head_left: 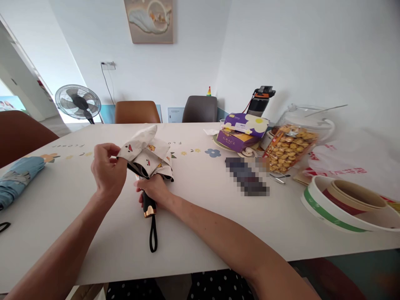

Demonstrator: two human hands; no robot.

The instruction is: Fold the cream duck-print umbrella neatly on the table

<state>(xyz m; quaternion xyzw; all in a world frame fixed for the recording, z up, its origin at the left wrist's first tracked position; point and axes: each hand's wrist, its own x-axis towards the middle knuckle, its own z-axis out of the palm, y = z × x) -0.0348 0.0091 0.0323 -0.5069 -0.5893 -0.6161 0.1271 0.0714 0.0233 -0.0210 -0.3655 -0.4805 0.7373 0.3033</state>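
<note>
A folded cream umbrella (pixel 153 156) with small printed faces is held above the table, its canopy loose and bunched. My right hand (pixel 154 188) wraps round it just under the canopy, above the black handle with a copper-coloured band. From the handle's end hangs a black wrist loop (pixel 153 237). My left hand (pixel 108 168) pinches the edge of a canopy flap on the left side. Part of the shaft is hidden by the fabric and my right fingers.
On the white table (pixel 193 237), a blue folded umbrella (pixel 20 179) lies at left. At right are purple tissue packs (pixel 245 127), a bottle (pixel 261 102), a snack-filled jar (pixel 292 143), a plastic bag (pixel 353 160) and paper bowls (pixel 340 208). Chairs (pixel 137 111) and a fan (pixel 78 102) stand beyond.
</note>
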